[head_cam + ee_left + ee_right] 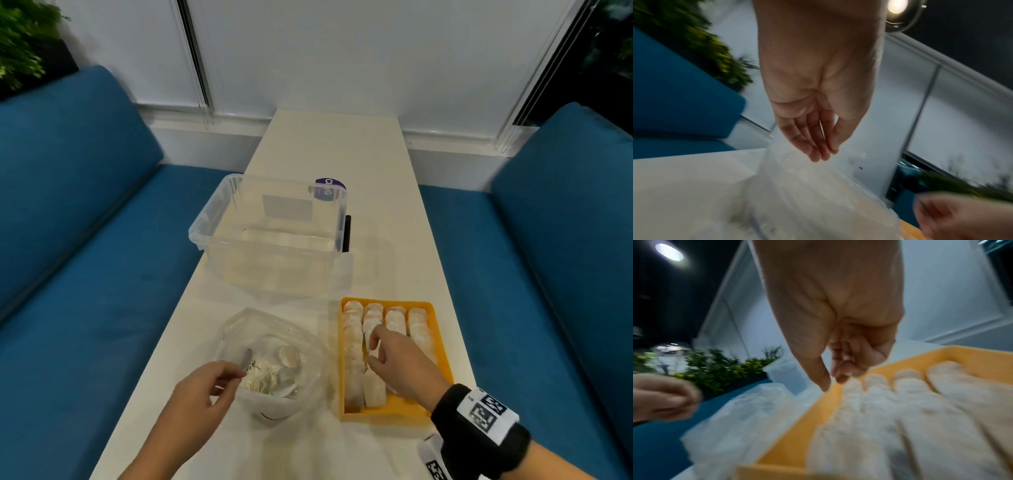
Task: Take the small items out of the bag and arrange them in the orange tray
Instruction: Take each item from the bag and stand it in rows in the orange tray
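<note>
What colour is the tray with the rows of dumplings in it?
Orange; the tray shows best in the head view.

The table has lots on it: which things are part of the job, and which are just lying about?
Part of the job: bag, orange tray, white pieces, left hand, right hand.

Lying about: clear box, purple sticker, black thing beside the box.

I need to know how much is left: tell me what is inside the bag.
Inside the bag: a few pale round items and white crumbs. The left hand covers its near-left edge; crumpled plastic blurs the rest.
</note>
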`<state>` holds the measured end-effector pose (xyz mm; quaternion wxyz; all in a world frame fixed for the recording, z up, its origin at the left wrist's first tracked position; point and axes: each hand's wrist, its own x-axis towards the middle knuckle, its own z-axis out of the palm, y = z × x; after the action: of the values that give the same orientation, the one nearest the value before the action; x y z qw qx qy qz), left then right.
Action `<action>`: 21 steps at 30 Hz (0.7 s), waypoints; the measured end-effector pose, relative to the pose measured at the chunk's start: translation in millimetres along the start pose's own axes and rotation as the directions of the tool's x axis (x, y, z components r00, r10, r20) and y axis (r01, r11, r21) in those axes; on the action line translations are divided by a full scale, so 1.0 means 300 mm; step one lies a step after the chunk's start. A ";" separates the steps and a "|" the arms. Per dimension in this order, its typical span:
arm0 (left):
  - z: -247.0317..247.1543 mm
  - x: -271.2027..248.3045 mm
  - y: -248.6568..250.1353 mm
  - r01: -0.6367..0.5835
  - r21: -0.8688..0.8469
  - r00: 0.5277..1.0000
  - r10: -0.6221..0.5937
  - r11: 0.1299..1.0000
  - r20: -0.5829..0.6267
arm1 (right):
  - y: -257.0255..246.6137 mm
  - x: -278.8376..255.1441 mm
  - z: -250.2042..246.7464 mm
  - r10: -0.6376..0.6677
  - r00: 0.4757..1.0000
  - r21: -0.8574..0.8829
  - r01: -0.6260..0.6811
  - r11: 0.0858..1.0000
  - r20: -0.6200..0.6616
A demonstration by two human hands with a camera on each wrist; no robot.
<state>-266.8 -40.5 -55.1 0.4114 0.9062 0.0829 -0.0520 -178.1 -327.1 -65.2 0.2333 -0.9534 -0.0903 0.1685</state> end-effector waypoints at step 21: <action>0.220 0.258 0.027 -0.053 0.501 0.787 -0.272 0.864 0.553 | -0.198 0.040 0.131 -0.391 0.849 -0.165 0.468 0.868 0.356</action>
<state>-191.0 -87.1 -105.0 0.1680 0.9080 -0.0151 -0.3836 -186.8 -255.7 -73.1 0.1282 -0.8912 -0.3583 0.2469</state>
